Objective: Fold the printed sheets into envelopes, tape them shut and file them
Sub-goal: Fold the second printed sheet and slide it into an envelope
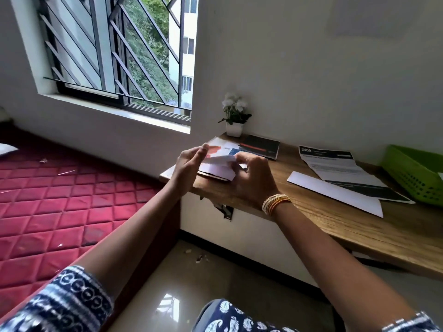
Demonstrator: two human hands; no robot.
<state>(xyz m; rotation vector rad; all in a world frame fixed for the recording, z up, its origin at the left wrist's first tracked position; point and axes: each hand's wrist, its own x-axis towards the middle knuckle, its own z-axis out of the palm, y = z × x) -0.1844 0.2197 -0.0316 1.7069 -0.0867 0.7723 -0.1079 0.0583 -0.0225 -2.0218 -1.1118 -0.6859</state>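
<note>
above the desk [335, 226], both hands pinch folded sheet [219, 161].

White walls [311, 56]; barred window [119, 51] w/ daylight – wood desk [347, 226]; red quilted mattress [60, 188]; glossy floor [191, 279].

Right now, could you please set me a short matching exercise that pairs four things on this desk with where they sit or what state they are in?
Things:
1. potted plant
2. green basket
3. black booklet
4. folded sheet

Places or states:
A. held between the left hand and the right hand
B. far right end of the desk
C. back corner of the desk, against the wall
D. lying flat just right of the plant's pot

Pairs: 1-C, 2-B, 3-D, 4-A
</note>
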